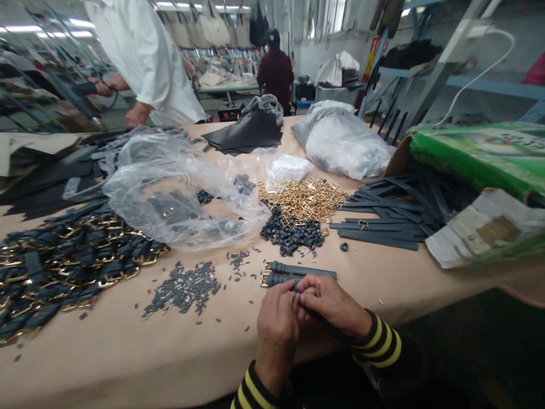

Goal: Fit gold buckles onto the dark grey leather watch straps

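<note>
Close to the table's front edge, my left hand (277,321) and my right hand (334,302) meet with fingers pinched together. Between them is a dark grey strap (297,288), mostly hidden by the fingers. Just beyond my fingertips lie finished-looking straps with gold buckles (304,269), side by side, buckle ends to the left. Farther back sit a pile of small dark grey loops (293,233) and a heap of gold buckles (304,199). Left of my hands is a scatter of short grey pieces (187,288).
Many buckled straps (80,250) are piled at the left. A clear plastic bag (183,193) lies mid-table. Loose straps (387,210) lie beside a green box (481,153) at the right. A person in a white coat (149,62) stands across the table.
</note>
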Available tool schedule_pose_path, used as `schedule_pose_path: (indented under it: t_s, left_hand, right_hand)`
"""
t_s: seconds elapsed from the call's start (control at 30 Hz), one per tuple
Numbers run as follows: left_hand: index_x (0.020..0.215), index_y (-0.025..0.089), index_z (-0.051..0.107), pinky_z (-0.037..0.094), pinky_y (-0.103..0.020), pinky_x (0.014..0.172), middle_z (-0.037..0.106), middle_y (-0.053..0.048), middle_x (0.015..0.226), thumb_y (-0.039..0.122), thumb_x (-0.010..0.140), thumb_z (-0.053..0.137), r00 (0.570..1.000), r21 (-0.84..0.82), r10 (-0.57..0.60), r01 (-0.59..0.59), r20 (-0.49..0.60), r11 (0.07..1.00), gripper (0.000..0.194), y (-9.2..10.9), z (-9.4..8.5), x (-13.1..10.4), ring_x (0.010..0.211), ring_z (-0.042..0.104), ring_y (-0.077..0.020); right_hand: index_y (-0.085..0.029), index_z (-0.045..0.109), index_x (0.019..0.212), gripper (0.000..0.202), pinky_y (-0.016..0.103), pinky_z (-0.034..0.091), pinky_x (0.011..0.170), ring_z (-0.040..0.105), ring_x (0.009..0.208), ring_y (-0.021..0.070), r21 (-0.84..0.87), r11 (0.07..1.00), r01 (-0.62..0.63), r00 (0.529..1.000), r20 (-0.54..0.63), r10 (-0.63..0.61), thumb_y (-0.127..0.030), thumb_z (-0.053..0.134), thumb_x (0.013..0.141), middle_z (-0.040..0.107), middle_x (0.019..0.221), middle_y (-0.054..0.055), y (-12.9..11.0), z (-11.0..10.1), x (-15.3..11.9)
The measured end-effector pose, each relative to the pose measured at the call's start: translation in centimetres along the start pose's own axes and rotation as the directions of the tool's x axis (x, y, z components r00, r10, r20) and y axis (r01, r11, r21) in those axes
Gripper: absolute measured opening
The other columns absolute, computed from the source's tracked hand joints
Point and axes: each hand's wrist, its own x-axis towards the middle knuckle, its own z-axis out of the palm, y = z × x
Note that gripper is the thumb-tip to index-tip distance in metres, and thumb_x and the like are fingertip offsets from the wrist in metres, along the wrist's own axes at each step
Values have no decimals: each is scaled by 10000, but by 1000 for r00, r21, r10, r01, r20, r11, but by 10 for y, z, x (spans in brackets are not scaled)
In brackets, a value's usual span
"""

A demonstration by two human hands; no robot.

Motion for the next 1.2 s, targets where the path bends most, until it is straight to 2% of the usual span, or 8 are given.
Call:
schedule_pose_path:
  t_s: [0.17,0.23,0.3,0.47,0.67,0.97,1.1,1.2]
  left_hand:
    - [821,209,496,481,-352,781,569,-100,970,108,805,429,974,-28,-56,64,218,998,122,-7,-18,28,937,548,-205]
    - [894,183,521,431,-409,849,517,-129,1065,88,794,396,984,130,-104,86,144,988,187,-18,-23,49,1022,497,-241]
    - [924,167,546,417,-407,829,526,-119,995,102,798,390,972,255,-141,90,190,963,210,-32,-21,70,957,507,-242]
    - [791,171,564,408,-306,690,562,-51,753,175,800,448,847,294,-276,150,454,944,116,-56,5,105,732,534,-188]
    - [758,167,531,379,-284,646,527,-24,686,142,756,459,807,263,-277,157,521,952,76,-62,20,111,666,505,-166]
    - [699,173,464,366,-251,574,491,10,635,123,687,489,814,145,-239,191,529,971,57,-57,21,107,605,468,-139]
    - [681,166,468,352,-228,522,481,28,585,274,745,510,811,-49,-312,384,495,922,133,-50,6,111,545,453,-116]
    - [667,147,517,364,-223,536,508,20,593,372,731,559,747,-302,-382,600,544,741,238,-44,-3,105,552,468,-109]
  right_hand:
    - [-169,441,831,157,211,451,493,522,489,75,-46,998,32,997,-62,-35,-281,533,771,578,644,-22,-3,-15,3]
    - [-177,421,850,138,183,414,429,451,443,51,-65,997,31,995,-92,-37,-280,494,796,541,660,-40,-7,-23,4]
    - [-179,414,844,144,151,354,372,381,407,37,-82,996,17,996,-87,-25,-316,456,829,480,613,-63,-9,-28,6]
    - [-156,459,852,286,128,260,326,296,352,23,-108,994,-2,998,-58,-4,-432,381,869,404,528,-80,-8,-33,9]
    - [-141,459,830,250,160,353,394,417,402,39,-73,996,48,998,-40,-51,-389,435,849,551,618,-18,-3,-34,18]
    - [-174,438,752,167,177,267,405,335,374,43,-347,931,116,973,-149,-177,-274,378,872,433,511,-70,-4,-28,37]
    - [-178,423,689,209,197,324,502,412,470,73,-477,859,189,938,-173,-302,-265,383,874,453,522,-50,-12,-23,32]
    - [-181,433,692,210,211,333,547,439,526,92,-561,799,216,905,-191,-379,-267,381,877,462,550,-40,-21,-18,25]
